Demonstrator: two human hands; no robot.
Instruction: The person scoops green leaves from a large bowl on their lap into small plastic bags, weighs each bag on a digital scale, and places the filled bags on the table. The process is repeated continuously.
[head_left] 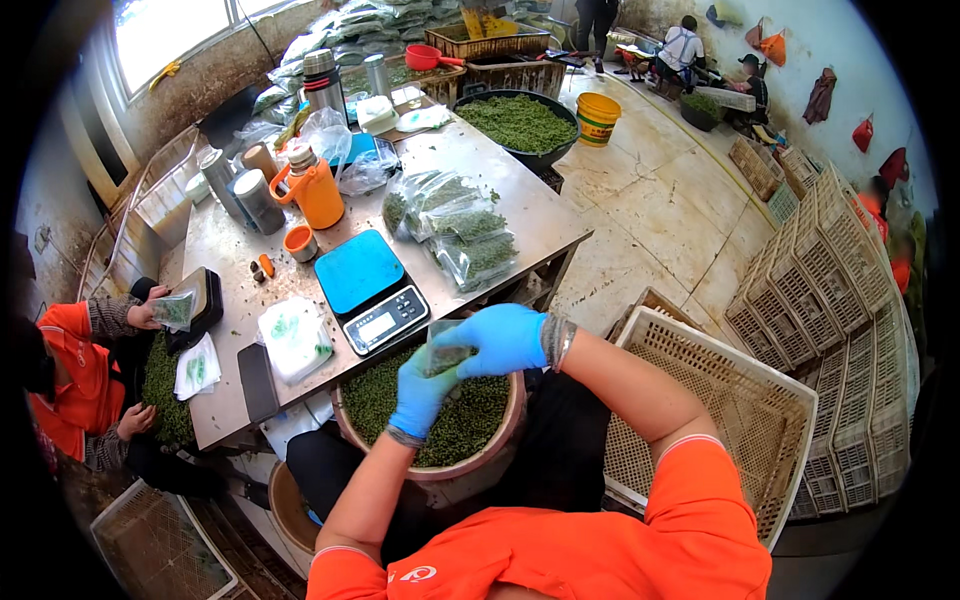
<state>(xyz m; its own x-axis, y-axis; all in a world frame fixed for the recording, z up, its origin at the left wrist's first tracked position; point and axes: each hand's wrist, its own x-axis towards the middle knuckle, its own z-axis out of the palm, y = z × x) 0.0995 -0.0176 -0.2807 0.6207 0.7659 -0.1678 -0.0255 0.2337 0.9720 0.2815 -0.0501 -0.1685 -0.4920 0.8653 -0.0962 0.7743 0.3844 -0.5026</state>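
Note:
My two hands, in blue gloves, meet above a round tub [514, 415] heaped with small green berries [465, 420]. Between them is a small clear plastic bag [446, 350] with green in it. My left hand [418, 395] is closed round its lower part from the left. From the right, my right hand [505, 340] closes over its side, hiding much of it. Just beyond, on the metal table, stands a digital scale [385, 318] with a bare blue platform [358, 270]. Filled bags of green berries [470, 235] lie beyond the scale.
Left of the scale are flat bags [295, 338], a dark phone [258, 383] and an orange jug [315, 192]. A co-worker in orange [75, 360] holds a bag at the table's left end. A plastic crate [715, 400] is at my right, near stacked crates [830, 260].

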